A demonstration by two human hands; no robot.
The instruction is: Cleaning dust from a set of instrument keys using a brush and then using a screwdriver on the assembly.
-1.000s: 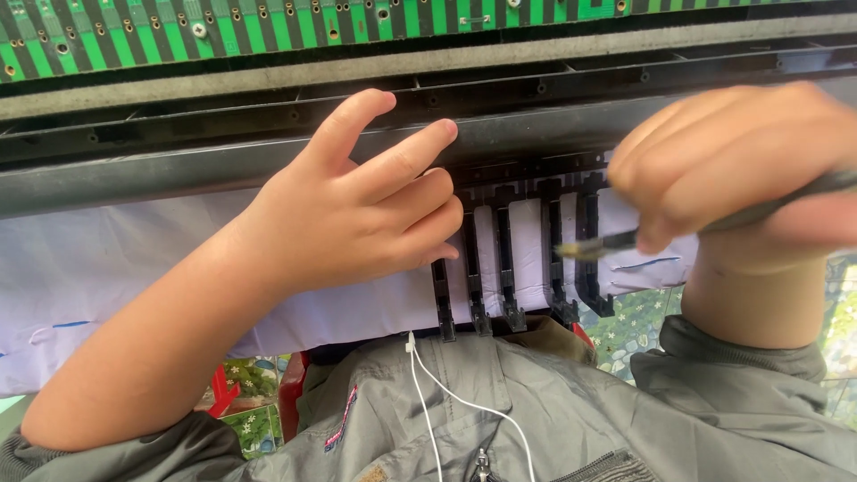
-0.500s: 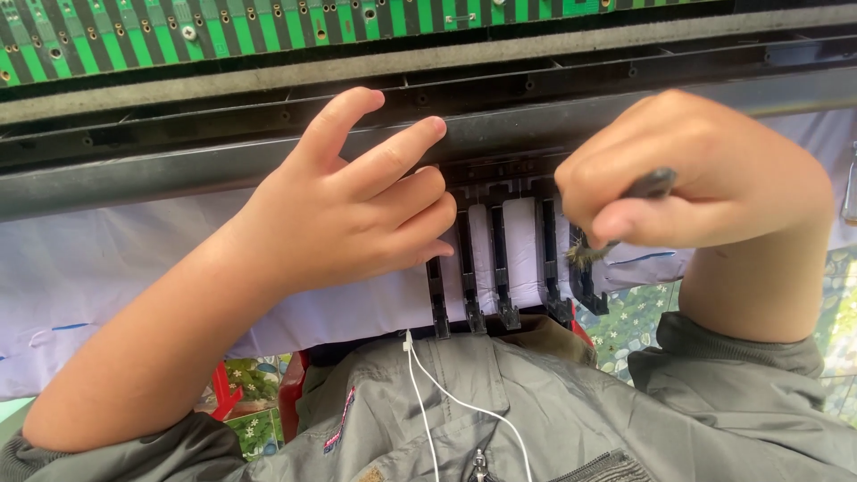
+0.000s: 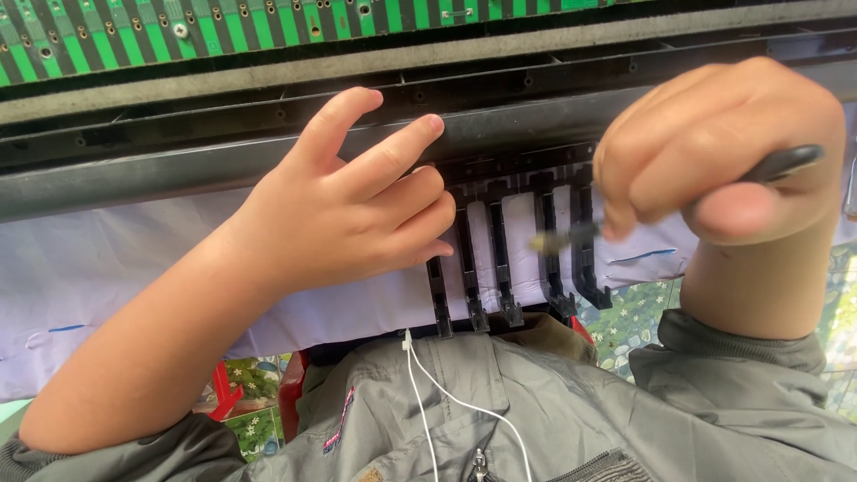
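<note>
I take the row of black plastic prongs (image 3: pixel 513 259) as my landmark; they hang down from a long dark frame (image 3: pixel 268 143) that runs across the view, with a green circuit board (image 3: pixel 178 36) above that frame.

My left hand (image 3: pixel 357 214) lies just left of the prongs, fingers loosely spread and holding nothing. The little and ring fingers curl against the leftmost prong and the palm presses on the frame, which I judge is there to steady the part while the other hand works. The index finger and middle finger lift off the frame, pointing up toward the green board.

My right hand (image 3: pixel 723 161) is to the right of the prongs and a little above them, closed in a fist round a thin tool (image 3: pixel 571 236). Its dark handle end pokes out past the thumb on the far side, and its blurred tip reaches toward the rightmost prongs. I cannot tell whether the tip touches them. The fist grip suggests force or twisting rather than fine placing.

Behind the prongs lies a white sheet (image 3: pixel 107 268). Below them is a grey jacket (image 3: pixel 536 419) with a white cable (image 3: pixel 428 393) running down it.
</note>
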